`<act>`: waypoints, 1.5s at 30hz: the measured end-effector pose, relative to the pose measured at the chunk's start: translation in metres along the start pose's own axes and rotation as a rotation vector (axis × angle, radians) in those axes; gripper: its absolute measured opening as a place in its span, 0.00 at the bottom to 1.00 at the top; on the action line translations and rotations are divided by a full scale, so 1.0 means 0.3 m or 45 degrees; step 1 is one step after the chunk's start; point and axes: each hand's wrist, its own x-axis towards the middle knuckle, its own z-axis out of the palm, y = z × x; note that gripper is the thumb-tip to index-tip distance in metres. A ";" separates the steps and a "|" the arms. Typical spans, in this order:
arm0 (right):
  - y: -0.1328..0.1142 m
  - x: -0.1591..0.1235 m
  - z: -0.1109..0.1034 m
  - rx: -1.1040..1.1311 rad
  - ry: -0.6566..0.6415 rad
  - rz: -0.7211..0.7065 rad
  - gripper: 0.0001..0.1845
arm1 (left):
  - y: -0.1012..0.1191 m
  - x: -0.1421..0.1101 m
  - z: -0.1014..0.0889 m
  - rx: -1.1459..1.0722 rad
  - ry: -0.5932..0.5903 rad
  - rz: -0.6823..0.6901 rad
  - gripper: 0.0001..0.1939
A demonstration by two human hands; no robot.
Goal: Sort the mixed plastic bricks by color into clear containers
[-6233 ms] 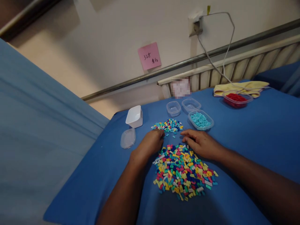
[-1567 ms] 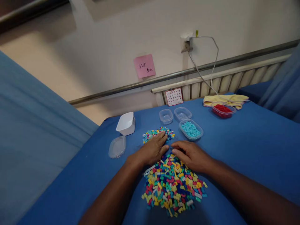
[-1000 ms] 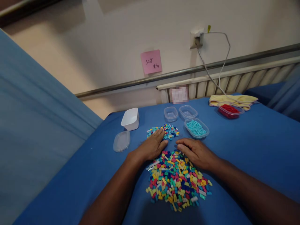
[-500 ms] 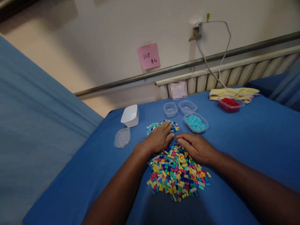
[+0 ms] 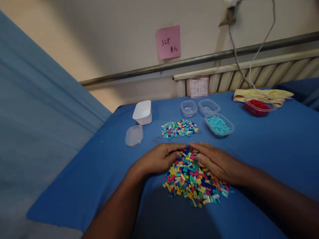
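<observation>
My left hand (image 5: pixel 161 157) rests on its edge at the upper left of a large pile of small multicoloured building bricks (image 5: pixel 195 179). Its fingers are stretched out and hold nothing. Across from it, my right hand (image 5: pixel 215 160) lies along the pile's upper right side, fingers extended as well. The fingertips of both hands nearly meet at the far edge of the bricks. Beyond them lies a smaller, mostly light-blue group of bricks (image 5: pixel 179 128), which neither hand touches.
A clear tub of turquoise bricks (image 5: pixel 218 124) stands behind my right hand, near two clear tubs (image 5: pixel 188 109). A white box (image 5: pixel 143 113) and a clear lid (image 5: pixel 134 135) are at left. At far right are a tub of red bricks (image 5: pixel 258 107) and a yellow cloth (image 5: pixel 264 94).
My left hand has drawn back from the smaller group to the large pile, uncovering the smaller group. My right hand has come in against the pile, which is now more compact. The view has shifted.
</observation>
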 end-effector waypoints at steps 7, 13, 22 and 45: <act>-0.037 -0.001 0.020 0.001 -0.051 -0.019 0.31 | -0.079 0.027 -0.028 0.179 0.516 -0.016 0.18; -0.050 0.008 0.011 0.014 -0.200 -0.137 0.30 | -0.159 0.060 -0.028 0.677 0.703 -0.097 0.17; 0.041 0.008 -0.024 -0.020 0.140 0.007 0.24 | -0.104 0.094 -0.018 0.971 0.432 -0.156 0.21; 0.036 0.016 -0.033 -0.034 0.128 -0.067 0.21 | -0.163 0.075 -0.027 1.012 0.481 -0.056 0.24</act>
